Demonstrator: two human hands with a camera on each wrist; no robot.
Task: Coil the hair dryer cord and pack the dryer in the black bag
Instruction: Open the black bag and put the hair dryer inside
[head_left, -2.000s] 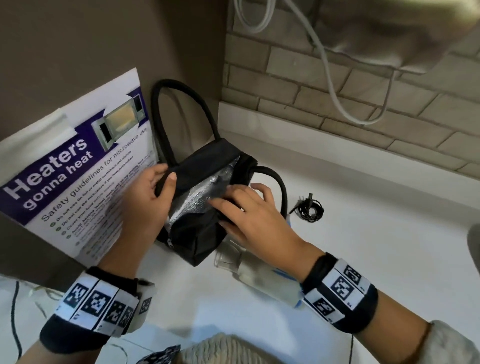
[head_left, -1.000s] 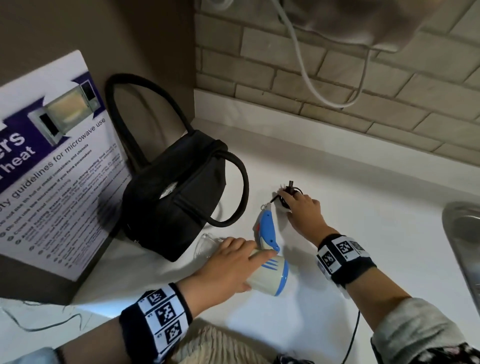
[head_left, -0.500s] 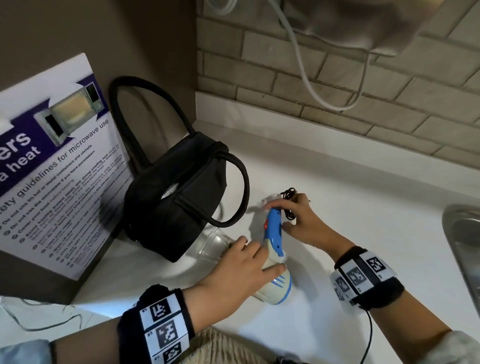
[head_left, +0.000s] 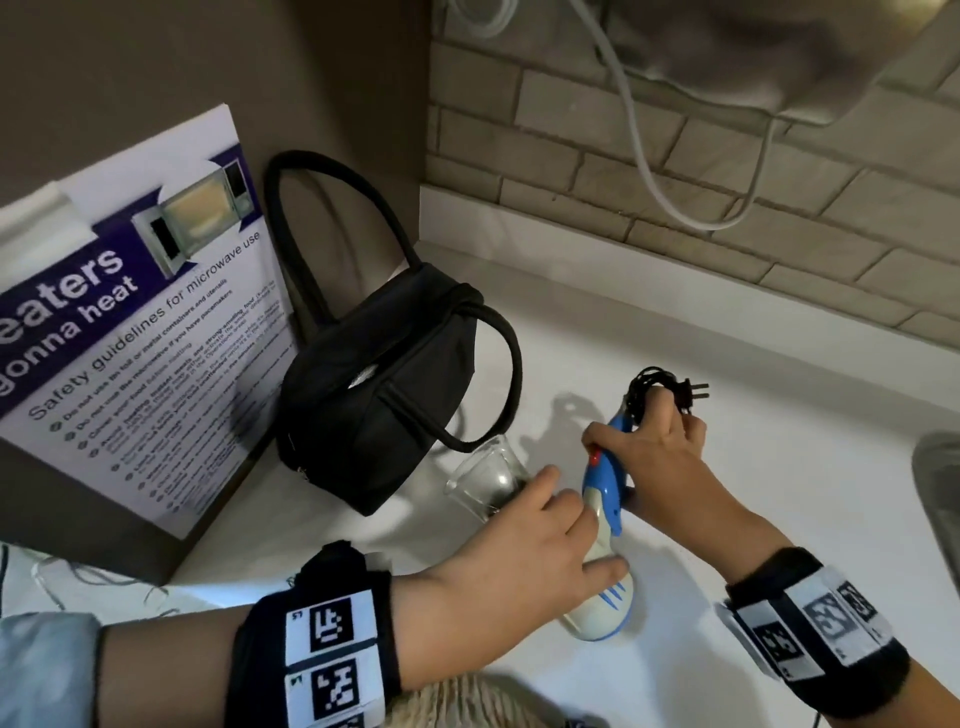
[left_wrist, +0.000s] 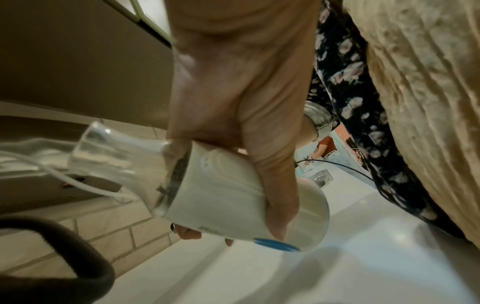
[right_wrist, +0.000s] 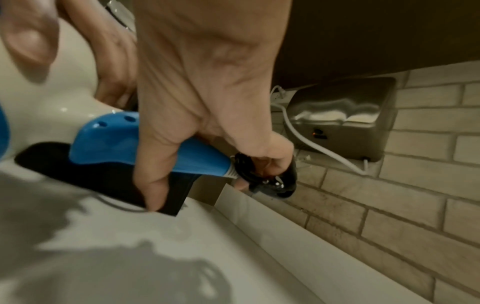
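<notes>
The black bag (head_left: 384, 395) stands on the white counter against the poster, its top gaping slightly and one strap (left_wrist: 64, 246) hanging forward. The white and blue hair dryer (head_left: 605, 519) is held just right of the bag, above its own shadow, clear nozzle (head_left: 488, 478) towards the bag. My left hand (head_left: 524, 551) grips the white body (left_wrist: 233, 185) from above. My right hand (head_left: 654, 441) wraps the blue handle (right_wrist: 145, 148) and pinches the coiled black cord (head_left: 647, 387) at its end. The plug (head_left: 693, 392) sticks out past the fingers.
A microwave safety poster (head_left: 130, 332) leans behind the bag at the left. A metal wall unit (right_wrist: 337, 117) with a white cable (head_left: 639, 135) hangs on the brick wall above. A steel sink rim (head_left: 940, 493) shows at the right. White counter stretches right of the dryer.
Both hands left the bag. The left hand took the dryer body; the right picked up the coiled cord, then closed on the handle too. The dryer has tipped up off the counter.
</notes>
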